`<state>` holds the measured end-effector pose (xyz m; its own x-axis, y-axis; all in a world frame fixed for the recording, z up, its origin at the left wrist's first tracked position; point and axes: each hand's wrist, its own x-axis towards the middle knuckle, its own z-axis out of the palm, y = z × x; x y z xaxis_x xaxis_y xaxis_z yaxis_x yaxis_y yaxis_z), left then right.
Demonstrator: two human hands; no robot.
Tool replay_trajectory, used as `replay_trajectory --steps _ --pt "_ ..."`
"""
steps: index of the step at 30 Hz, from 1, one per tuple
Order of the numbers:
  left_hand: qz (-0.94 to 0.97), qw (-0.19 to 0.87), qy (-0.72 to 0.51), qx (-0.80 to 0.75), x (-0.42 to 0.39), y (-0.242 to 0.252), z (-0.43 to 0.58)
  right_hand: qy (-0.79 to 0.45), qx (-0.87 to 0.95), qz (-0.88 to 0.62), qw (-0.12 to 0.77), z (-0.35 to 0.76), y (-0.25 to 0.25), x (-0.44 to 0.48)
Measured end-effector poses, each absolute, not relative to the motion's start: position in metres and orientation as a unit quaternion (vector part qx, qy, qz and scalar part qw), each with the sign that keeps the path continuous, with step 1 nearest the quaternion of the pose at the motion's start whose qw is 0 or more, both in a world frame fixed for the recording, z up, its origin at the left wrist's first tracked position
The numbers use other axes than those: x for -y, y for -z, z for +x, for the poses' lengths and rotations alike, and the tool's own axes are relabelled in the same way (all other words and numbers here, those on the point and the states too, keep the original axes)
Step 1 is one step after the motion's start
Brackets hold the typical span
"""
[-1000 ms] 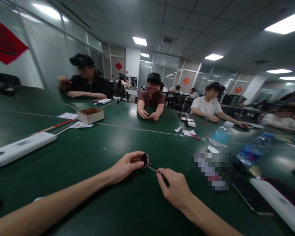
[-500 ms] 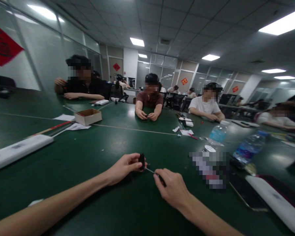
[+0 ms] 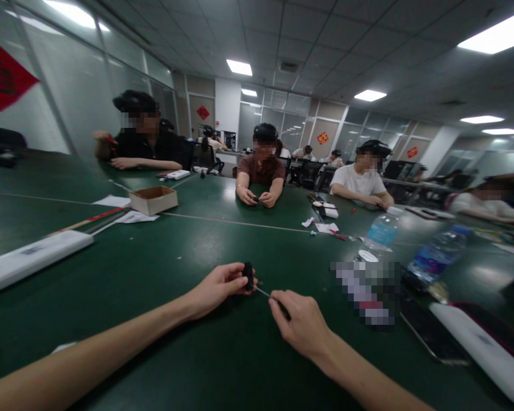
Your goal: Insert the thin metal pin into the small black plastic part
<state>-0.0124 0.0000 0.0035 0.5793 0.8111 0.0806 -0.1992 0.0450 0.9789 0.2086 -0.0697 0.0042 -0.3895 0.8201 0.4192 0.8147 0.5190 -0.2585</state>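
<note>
My left hand (image 3: pixel 216 290) rests on the green table (image 3: pixel 163 268) and pinches a small black part (image 3: pixel 249 276) between thumb and fingers. Just to its right, my right hand (image 3: pixel 300 328) is closed around a thin tool (image 3: pixel 269 297) with a metal shaft. The shaft's tip points at the black part and reaches it or nearly so. Both forearms lie across the table's near edge.
A white case (image 3: pixel 29 260) lies at the left, a cardboard box (image 3: pixel 154 200) with papers and sticks behind it. Two water bottles (image 3: pixel 383 231) (image 3: pixel 437 254), a phone (image 3: pixel 432 337) and another white case (image 3: pixel 484 354) sit at the right. Several people work across the table.
Both hands stay together with the part and tool; the view has shifted slightly, and the hands sit a little lower-left than a second ago.
</note>
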Motion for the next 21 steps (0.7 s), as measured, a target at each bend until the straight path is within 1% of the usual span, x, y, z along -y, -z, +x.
replay_trajectory --steps 10,21 --pt "0.597 0.657 -0.364 -0.281 0.0005 -0.0077 -0.0125 -0.004 0.833 -0.494 0.248 0.2077 -0.0065 0.0708" --pt "0.556 0.696 -0.371 -0.262 0.0013 -0.0063 -0.0127 -0.030 0.830 -0.491 0.262 0.2080 -0.0072 0.0698"
